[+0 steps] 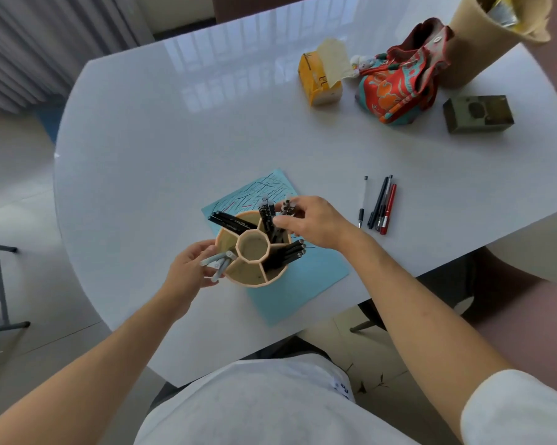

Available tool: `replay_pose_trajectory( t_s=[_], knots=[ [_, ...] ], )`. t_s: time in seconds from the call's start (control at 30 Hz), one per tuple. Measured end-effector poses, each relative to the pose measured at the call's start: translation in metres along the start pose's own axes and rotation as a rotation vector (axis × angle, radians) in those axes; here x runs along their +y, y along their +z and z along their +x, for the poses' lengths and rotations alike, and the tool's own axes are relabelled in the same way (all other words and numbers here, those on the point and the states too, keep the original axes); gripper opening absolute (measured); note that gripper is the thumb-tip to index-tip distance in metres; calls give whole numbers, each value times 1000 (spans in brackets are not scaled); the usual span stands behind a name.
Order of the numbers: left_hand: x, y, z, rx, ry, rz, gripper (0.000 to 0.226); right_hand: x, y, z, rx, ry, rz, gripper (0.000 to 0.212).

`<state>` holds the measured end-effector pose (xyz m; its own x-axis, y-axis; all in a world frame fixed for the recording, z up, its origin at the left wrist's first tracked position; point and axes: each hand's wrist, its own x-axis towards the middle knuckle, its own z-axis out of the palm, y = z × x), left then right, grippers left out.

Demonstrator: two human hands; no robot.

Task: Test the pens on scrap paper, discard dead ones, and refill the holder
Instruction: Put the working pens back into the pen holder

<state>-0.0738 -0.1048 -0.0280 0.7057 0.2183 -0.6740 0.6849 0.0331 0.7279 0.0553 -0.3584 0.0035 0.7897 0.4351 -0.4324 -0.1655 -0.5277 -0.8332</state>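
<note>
Glossy white table (174, 130), curtained room

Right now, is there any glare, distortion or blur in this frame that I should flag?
Head view: window glare streaks the far table; wide-angle bending curves its edges; the paper cup at top right looks soft; the pen holder and scrap paper are evenly lit and sharp.

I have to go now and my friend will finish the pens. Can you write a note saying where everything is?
Left hand steadies the pen holder by its side, touching the pale pens.
Right hand grips a pen at the holder's far side.
The holder stands on the blue scrap paper, already scribbled on.
Done: most pens are in the outer compartments; the middle one is empty.
Left: four loose pens lie to the right. I cannot tell whether they are dead or untested.
</note>
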Motion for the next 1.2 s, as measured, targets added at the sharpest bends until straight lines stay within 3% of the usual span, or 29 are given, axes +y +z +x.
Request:
replay_pose_trajectory(
  t_s=[0.13,0.2,0.3,0.4,0.5,0.63,0.8,0.9,0.97,1.1,1.2],
  knots=[
    [-3,-1,3,4,20,-7,17,12,-4,-17,-39,25,243,49],
    [-4,-1,3,-2,30,-5,16,26,-9,-24,5,31,362,50],
    [-4,-2,3,-10,41,11,17,53,-22,-27,300,103,392,34],
    [-4,-2,3,-14,44,26,17,86,-48,-23,659,268,92,17],
    [-5,-2,2,-14,44,26,16,107,-75,-21,790,358,-62,18],
    [-6,0,1,-1,35,43,17,114,-85,-3,752,354,-224,18],
    [-7,1,-1,9,25,61,18,106,-77,23,601,385,-446,37],
    [-8,1,-1,13,24,67,20,103,-77,32,586,394,-389,35],
    [-9,0,-1,17,20,64,20,102,-83,32,631,396,-292,12],
    [-12,0,-1,28,8,52,19,113,-108,17,791,410,-230,29],
    [-13,1,-1,29,-3,47,21,121,-121,7,769,480,-250,21]
  ],
)
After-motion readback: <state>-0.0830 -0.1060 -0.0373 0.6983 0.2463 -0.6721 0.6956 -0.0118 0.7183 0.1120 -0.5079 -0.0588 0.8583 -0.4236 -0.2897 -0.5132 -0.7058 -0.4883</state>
